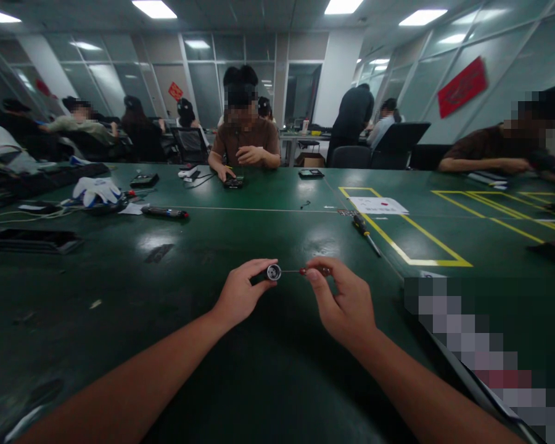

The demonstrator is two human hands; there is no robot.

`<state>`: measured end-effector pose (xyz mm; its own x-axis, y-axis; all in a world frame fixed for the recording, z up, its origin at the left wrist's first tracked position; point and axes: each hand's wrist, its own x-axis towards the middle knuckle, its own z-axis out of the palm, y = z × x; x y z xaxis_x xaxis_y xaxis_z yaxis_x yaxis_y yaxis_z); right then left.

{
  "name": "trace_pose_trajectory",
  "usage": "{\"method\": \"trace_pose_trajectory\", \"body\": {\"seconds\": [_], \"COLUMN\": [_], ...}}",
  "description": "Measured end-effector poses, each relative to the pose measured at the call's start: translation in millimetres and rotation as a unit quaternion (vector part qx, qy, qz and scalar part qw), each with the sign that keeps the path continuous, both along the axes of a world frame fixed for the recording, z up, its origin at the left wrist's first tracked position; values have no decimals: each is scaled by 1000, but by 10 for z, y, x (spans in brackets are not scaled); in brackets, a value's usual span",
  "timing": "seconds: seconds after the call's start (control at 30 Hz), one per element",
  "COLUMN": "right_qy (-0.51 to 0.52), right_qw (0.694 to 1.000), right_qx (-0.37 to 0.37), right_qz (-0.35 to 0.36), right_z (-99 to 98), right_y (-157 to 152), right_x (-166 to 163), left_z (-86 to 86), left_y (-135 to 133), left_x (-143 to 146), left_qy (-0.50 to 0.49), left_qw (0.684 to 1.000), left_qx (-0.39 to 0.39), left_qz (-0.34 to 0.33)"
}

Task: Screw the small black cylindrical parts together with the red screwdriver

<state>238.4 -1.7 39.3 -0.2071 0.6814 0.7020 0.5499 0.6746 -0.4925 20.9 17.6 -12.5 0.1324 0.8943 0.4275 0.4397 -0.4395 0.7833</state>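
Between the thumb and fingers of my left hand (240,290) is a small black cylinder, its round silver-rimmed end (274,272) facing me. Details inside that end are too small to make out. My right hand (346,296) pinches a thin screwdriver (302,271) by its red handle, most of which the fingers cover. The slim shaft points left and reaches the side of the cylinder's rim; whether its tip touches or sits in a hole, I cannot tell. Both hands are held above the green table (189,345).
A black-and-yellow screwdriver (363,229) lies beyond my right hand, by a paper sheet (379,205) and yellow tape (437,263). Left of centre lie a dark pen-shaped tool (164,213) and white gloves (96,191). A person (245,135) works across the table.
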Motion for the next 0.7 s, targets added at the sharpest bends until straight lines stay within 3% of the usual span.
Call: {"method": "trace_pose_trajectory", "body": {"seconds": [0.7], "right_qy": [-21], "right_qw": [1000], "right_qx": [3], "right_qz": [7], "right_z": [-12], "right_y": [18], "right_x": [-5], "left_z": [9], "left_y": [-14], "left_x": [4], "left_qy": [0], "left_qw": [1000], "left_qx": [-2], "left_qz": [-2]}}
